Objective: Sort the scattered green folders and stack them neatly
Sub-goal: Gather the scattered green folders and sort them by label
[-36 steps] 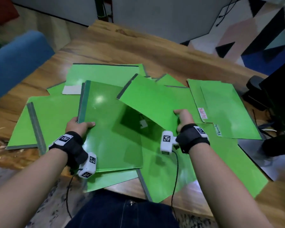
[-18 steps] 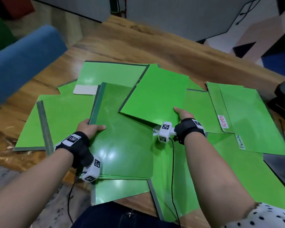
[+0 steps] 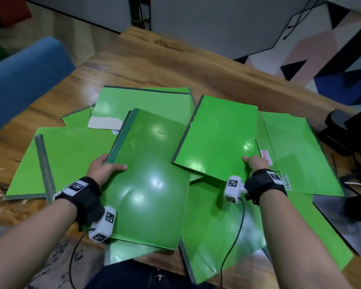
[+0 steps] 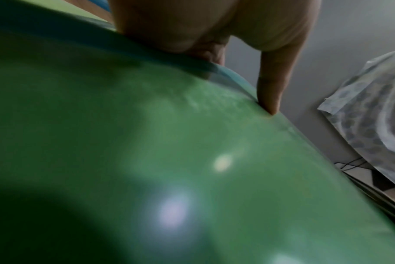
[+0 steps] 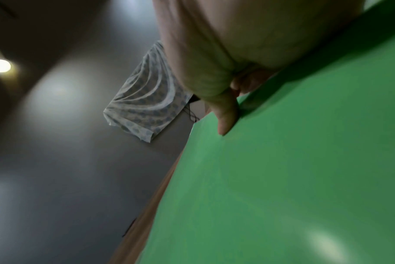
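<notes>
Several green folders lie scattered and overlapping on a wooden table (image 3: pixel 154 59). My left hand (image 3: pixel 104 166) grips the spine edge of a small stack of folders (image 3: pixel 148 178) in the middle, thumb on top; the left wrist view shows its glossy cover (image 4: pixel 192 160) under the thumb. My right hand (image 3: pixel 253 162) pinches the near right corner of a single green folder (image 3: pixel 219 134), held tilted above the pile; the right wrist view shows the thumb on its cover (image 5: pixel 282 160). Folders labelled ADMIN (image 3: pixel 266 156) and Permits (image 3: pixel 288 181) lie to the right.
A blue chair back (image 3: pixel 23 80) stands at the left beside the table. Dark equipment (image 3: pixel 342 130) and cables sit at the right edge. Some folders overhang the near table edge above my lap (image 3: pixel 146 276). Bare wood lies beyond the pile.
My right hand has swung its folder clockwise and to the right, off the centre stack. My left hand keeps its grip on the stack. The head camera has tilted and moved closer.
</notes>
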